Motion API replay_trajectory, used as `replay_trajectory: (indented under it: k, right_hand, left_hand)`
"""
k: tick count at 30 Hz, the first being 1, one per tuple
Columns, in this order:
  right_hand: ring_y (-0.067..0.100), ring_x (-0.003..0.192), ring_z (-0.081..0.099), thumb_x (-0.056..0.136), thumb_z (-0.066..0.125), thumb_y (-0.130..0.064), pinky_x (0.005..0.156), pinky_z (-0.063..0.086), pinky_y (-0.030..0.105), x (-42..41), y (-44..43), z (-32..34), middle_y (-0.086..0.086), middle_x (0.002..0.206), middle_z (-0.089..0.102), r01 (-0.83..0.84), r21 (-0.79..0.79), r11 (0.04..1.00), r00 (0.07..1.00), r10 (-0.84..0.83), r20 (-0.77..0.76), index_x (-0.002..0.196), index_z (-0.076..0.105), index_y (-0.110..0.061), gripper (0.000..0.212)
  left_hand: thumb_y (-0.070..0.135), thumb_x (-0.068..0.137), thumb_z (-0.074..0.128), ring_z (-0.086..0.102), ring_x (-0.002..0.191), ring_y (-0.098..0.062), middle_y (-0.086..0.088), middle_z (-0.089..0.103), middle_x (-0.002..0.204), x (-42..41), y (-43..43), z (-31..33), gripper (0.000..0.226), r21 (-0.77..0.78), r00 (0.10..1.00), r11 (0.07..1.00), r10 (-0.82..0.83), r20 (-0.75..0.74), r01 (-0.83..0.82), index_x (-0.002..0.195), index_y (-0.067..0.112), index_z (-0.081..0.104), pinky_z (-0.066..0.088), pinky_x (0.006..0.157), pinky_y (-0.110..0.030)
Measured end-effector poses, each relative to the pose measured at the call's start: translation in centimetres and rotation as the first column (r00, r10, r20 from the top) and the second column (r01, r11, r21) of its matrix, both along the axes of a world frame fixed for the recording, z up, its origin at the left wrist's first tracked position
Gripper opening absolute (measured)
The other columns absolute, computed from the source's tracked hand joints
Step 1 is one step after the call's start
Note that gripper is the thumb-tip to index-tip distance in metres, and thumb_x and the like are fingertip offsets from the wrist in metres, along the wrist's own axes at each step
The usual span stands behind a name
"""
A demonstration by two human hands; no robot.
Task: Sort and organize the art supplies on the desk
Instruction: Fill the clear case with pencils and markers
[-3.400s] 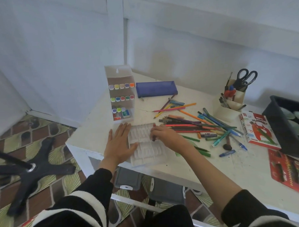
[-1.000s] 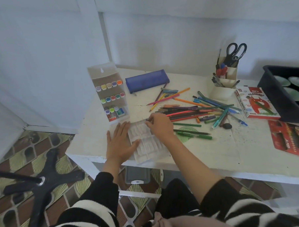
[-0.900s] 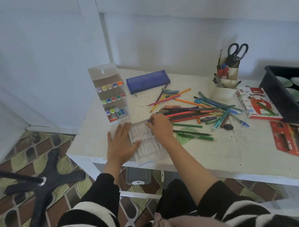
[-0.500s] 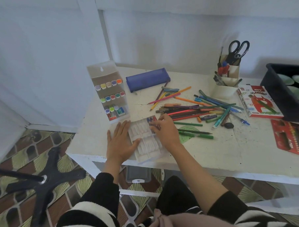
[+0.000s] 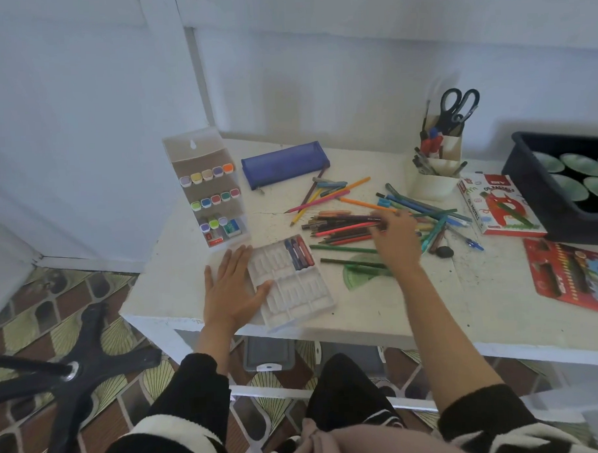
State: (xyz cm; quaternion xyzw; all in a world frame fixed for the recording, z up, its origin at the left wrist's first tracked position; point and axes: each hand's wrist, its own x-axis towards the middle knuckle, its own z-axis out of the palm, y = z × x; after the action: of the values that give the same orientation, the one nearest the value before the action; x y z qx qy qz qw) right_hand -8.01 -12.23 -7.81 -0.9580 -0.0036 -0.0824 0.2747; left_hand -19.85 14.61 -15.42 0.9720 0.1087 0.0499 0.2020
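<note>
A white plastic compartment tray lies at the desk's front edge, with three dark crayons in its far right compartment. My left hand rests flat on the desk at the tray's left side, its thumb touching the tray. Further right, my right hand hovers over the loose pile of coloured pencils. Its fingers are spread and the fingertips reach the pencils; nothing is gripped that I can see. A green protractor lies partly under that wrist.
A marker stand and a blue pencil case sit at the back left. A pen holder with scissors, an oil pastel box, a red pack and a black bin fill the right side.
My right hand left the tray and moved right to the pencil pile, uncovering the crayons in the tray. My left hand stayed beside the tray.
</note>
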Motion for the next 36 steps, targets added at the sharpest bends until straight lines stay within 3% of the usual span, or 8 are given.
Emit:
replay_trajectory:
  k: [5,12,16,20,25,29,32,36]
  right_hand:
    - [0.035,0.124,0.036,0.087,0.065,-0.022,0.088,0.045,0.044,1.5,-9.0,-0.6,0.016,0.130,0.047,0.274,-0.236,0.932,0.934,-0.316,-0.166,0.126,0.056,-0.015,0.041]
    - [0.031,0.110,0.047,0.076,0.076,-0.031,0.088,0.040,0.039,2.9,-12.5,-1.5,0.013,0.115,0.057,0.031,-0.233,0.972,0.930,-0.114,-0.350,0.118,0.061,-0.022,0.046]
    - [0.026,0.105,0.052,0.073,0.078,-0.033,0.087,0.049,0.042,3.2,-11.7,-1.5,0.008,0.110,0.063,0.013,-0.288,0.957,0.943,-0.107,-0.314,0.111,0.063,-0.025,0.041]
    - [0.024,0.109,0.051,0.080,0.072,-0.033,0.093,0.044,0.045,3.1,-11.7,-1.1,0.005,0.105,0.065,-0.033,-0.384,0.923,0.964,-0.072,-0.257,0.106,0.068,-0.026,0.027]
    - [0.028,0.114,0.047,0.092,0.057,-0.027,0.096,0.041,0.047,1.9,-11.1,0.1,0.013,0.109,0.061,0.066,-0.397,0.915,0.988,-0.116,-0.103,0.114,0.066,-0.019,0.025]
    - [0.026,0.081,0.054,0.094,0.052,-0.030,0.065,0.050,0.037,-0.1,-9.2,0.6,0.012,0.084,0.062,0.173,-0.262,0.949,0.977,-0.132,0.169,0.111,0.067,-0.011,0.030]
    - [0.022,0.068,0.059,0.088,0.062,-0.021,0.052,0.037,0.018,-2.5,-6.2,0.4,0.009,0.080,0.070,0.025,-0.144,0.989,0.888,0.044,0.457,0.103,0.071,-0.009,0.021]
    - [0.015,0.062,0.058,0.082,0.071,-0.015,0.053,0.040,0.018,-4.5,0.1,-1.1,0.001,0.075,0.069,-0.294,-0.159,0.942,0.742,0.330,0.583,0.101,0.073,-0.010,0.020]
  left_hand:
    - [0.074,0.078,0.023,0.004,0.147,-0.014,0.010,0.013,0.159,0.1,0.1,-0.2,0.086,0.009,1.000,1.000,-0.003,0.000,0.003,0.151,0.029,0.015,-0.005,0.117,-0.050]
    - [0.069,0.079,0.028,0.006,0.148,-0.016,0.009,0.015,0.159,0.0,-0.1,0.2,0.083,0.000,1.000,1.000,-0.001,-0.002,0.001,0.150,0.028,0.017,-0.005,0.117,-0.050]
    - [0.069,0.079,0.027,0.005,0.147,-0.015,0.009,0.014,0.159,-0.1,0.0,0.2,0.083,0.003,1.000,1.000,0.002,-0.004,-0.002,0.151,0.028,0.016,-0.005,0.117,-0.050]
    - [0.074,0.077,0.021,0.004,0.148,-0.015,0.009,0.013,0.159,0.0,0.0,0.1,0.087,0.020,1.000,1.000,-0.002,-0.016,0.003,0.151,0.029,0.015,-0.006,0.116,-0.049]
    - [0.071,0.078,0.024,0.004,0.148,-0.015,0.010,0.012,0.159,0.0,-0.1,0.2,0.084,0.016,1.000,1.000,0.004,-0.020,-0.003,0.151,0.029,0.014,-0.005,0.117,-0.050]
    - [0.073,0.077,0.022,0.004,0.148,-0.015,0.010,0.012,0.159,0.0,-0.2,0.3,0.086,0.023,1.000,1.000,0.010,-0.022,-0.009,0.151,0.030,0.014,-0.005,0.117,-0.050]
    - [0.079,0.071,0.012,0.005,0.148,-0.015,0.010,0.012,0.159,-0.1,-0.3,0.4,0.094,0.012,1.000,1.000,0.008,-0.010,-0.008,0.150,0.030,0.015,-0.006,0.116,-0.050]
    - [0.076,0.076,0.018,0.002,0.148,-0.014,0.011,0.009,0.159,-0.2,-0.5,0.7,0.088,0.013,0.999,1.000,0.008,-0.031,-0.008,0.151,0.030,0.012,-0.007,0.116,-0.049]
